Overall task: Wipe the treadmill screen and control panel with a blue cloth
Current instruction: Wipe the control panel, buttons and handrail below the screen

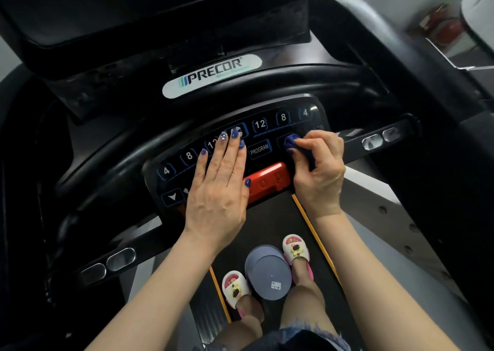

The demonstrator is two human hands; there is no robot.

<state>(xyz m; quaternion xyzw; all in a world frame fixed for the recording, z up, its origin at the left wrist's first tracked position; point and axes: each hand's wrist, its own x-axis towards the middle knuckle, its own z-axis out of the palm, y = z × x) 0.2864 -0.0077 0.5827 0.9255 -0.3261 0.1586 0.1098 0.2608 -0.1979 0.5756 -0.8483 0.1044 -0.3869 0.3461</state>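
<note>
The treadmill's black control panel (270, 126) curves across the middle, with numbered keys, a PROGRAM key and a red stop bar (270, 178). My left hand (219, 187) lies flat on the panel's left half, fingers straight over the keys. My right hand (319, 168) grips a bunched blue cloth (291, 142) and presses it on the panel's right side, just right of the PROGRAM key. Most of the cloth is hidden in my fist. The dark screen (112, 10) tilts above, at the top left.
A black curved handlebar (267, 83) arches behind the panel, under a Precor label. Side grips with metal sensors (379, 139) stick out left and right. Below, my feet in slippers stand on the belt beside a round grey lid or container (270, 273).
</note>
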